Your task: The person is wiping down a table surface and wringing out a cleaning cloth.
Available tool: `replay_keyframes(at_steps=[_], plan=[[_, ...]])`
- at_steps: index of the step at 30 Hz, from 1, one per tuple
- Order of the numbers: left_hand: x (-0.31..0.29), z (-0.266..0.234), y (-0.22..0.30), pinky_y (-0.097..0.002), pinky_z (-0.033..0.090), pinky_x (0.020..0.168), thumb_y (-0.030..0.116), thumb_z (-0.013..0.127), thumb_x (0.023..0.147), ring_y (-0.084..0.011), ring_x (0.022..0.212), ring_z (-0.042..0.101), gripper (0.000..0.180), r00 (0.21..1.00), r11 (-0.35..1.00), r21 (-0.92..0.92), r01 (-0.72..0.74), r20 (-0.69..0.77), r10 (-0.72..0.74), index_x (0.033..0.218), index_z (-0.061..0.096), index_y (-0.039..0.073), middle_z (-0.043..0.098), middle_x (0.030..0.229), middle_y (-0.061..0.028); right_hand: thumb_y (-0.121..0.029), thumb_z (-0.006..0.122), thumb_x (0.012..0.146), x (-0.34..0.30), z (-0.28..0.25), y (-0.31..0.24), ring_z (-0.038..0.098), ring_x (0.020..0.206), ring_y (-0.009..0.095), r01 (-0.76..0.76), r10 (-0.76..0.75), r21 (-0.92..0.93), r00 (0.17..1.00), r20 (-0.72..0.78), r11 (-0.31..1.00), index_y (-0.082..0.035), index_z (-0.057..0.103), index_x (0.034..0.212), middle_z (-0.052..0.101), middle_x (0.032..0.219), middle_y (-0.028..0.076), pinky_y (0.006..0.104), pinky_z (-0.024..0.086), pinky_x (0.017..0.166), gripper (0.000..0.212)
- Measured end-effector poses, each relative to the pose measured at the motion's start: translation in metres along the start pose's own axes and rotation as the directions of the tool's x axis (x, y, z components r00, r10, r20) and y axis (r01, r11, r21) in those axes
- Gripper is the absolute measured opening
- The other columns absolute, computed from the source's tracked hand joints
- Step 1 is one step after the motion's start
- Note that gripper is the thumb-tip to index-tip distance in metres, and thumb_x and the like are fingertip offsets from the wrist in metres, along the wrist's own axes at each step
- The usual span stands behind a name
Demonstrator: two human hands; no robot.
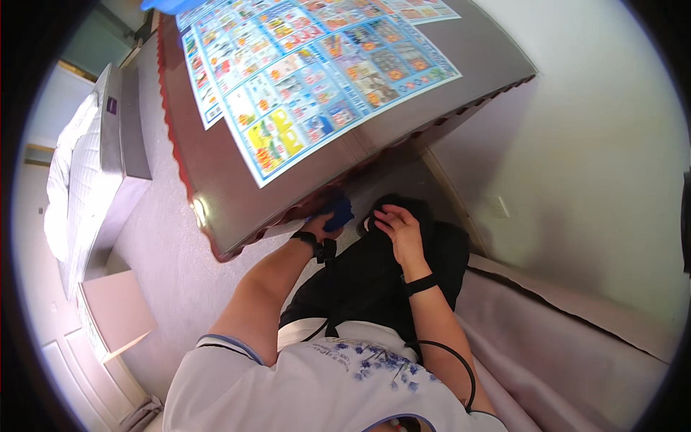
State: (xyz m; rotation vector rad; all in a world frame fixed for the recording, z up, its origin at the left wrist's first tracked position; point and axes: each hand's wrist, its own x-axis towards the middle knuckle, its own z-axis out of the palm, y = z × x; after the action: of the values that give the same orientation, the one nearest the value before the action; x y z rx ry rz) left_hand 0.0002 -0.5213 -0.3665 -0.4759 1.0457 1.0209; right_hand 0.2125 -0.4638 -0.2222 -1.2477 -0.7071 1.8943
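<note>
My left hand (322, 227) is beneath the near edge of the table, its fingers closed around a dark blue, crumpled-looking thing (340, 214). The kind of that thing is hard to make out in the shade. Above my black trousers (367, 277), my right hand (403, 232) is raised with bent fingers held apart and nothing visible in them. Just beyond its fingertips lies a dark, rounded shape (403, 207), which I cannot identify. Both wrists wear black bands.
A brown-topped table (230, 194) with a scalloped red-brown edge cover stands right in front. Colourful printed sheets (309, 79) lie on it, with a blue object (167, 6) at its far left. A mattress (90, 173) and a box (117, 313) are left; a wall (576, 165) rises right.
</note>
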Motion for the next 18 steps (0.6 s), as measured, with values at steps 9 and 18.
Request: replay_keyframes(at_steps=[9,18], plan=[[-0.025,-0.054,0.014,-0.0494,0.048,0.080,0.012,0.063,0.084,-0.0351,0.105,0.049,0.046,0.994,0.962,-0.250,0.112,0.038,-0.106,0.123,0.040,0.004,0.048,0.115,-0.0167,-0.001,0.049,0.090,-0.001,0.019,0.007,0.060,0.102,0.028,0.027,-0.024,-0.042,0.998,0.064,0.999,0.008,0.053,0.106,0.056,0.106,0.016,0.0348,0.051,0.086,0.019],[-0.115,-0.037,0.035,-0.0452,0.048,0.083,0.008,0.058,0.087,-0.0323,0.105,0.050,0.039,0.975,0.950,-0.221,0.222,0.032,-0.220,0.121,0.040,0.003,0.049,0.115,-0.0166,0.000,0.048,0.089,-0.012,0.021,0.011,0.061,0.099,0.027,0.124,-0.115,-0.131,0.991,0.073,0.984,0.011,0.053,0.107,0.057,0.104,0.016,0.0326,0.051,0.086,0.022]])
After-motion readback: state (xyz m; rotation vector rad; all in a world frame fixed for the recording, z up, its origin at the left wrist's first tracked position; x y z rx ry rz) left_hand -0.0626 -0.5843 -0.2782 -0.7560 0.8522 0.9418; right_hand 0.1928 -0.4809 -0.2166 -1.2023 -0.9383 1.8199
